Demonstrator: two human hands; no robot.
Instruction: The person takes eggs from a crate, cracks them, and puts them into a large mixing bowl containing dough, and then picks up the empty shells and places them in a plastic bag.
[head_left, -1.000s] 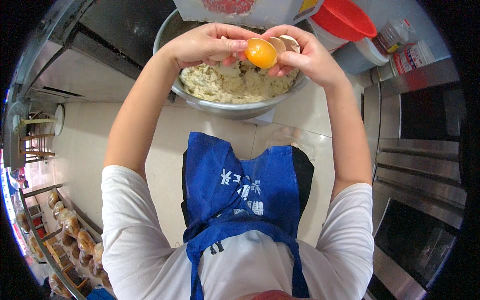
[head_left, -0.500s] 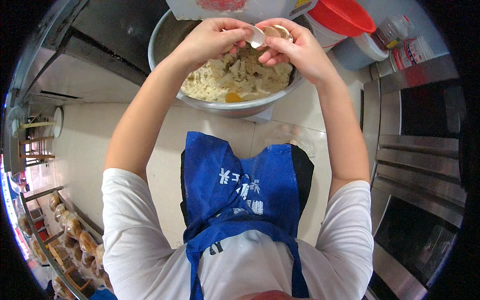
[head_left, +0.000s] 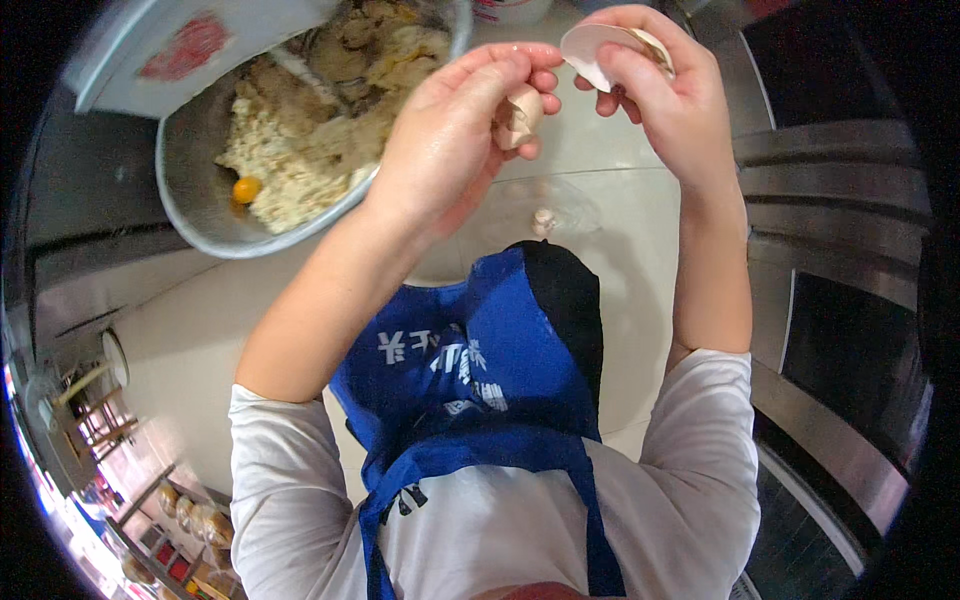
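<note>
My left hand point(head_left: 450, 130) is curled around a pale brown eggshell point(head_left: 521, 112) that shows at the palm, its fingertips wet. Held between thumb and fingers of my right hand point(head_left: 665, 85) are cracked eggshell halves point(head_left: 592, 52), their white inside showing. Both hands are to the right of a large metal mixing bowl point(head_left: 205, 240). Inside it lies a crumbly, pale dough mixture point(head_left: 295, 170), with a whole egg yolk point(head_left: 246, 189) near the left wall. A metal mixing tool partly shows in the dough.
A grey machine housing point(head_left: 130, 65) overhangs the bowl. On the tiled floor point(head_left: 640, 240) lies a clear plastic bag with an eggshell point(head_left: 543, 222) on or in it. Steel ovens point(head_left: 840, 330) line the right side. Wrapped bread point(head_left: 200, 520) sits on a rack at lower left.
My view has turned, so the bowl now appears further left. My hands have moved right, off the bowl, and apart from each other. An eggshell now shows in my left palm.
</note>
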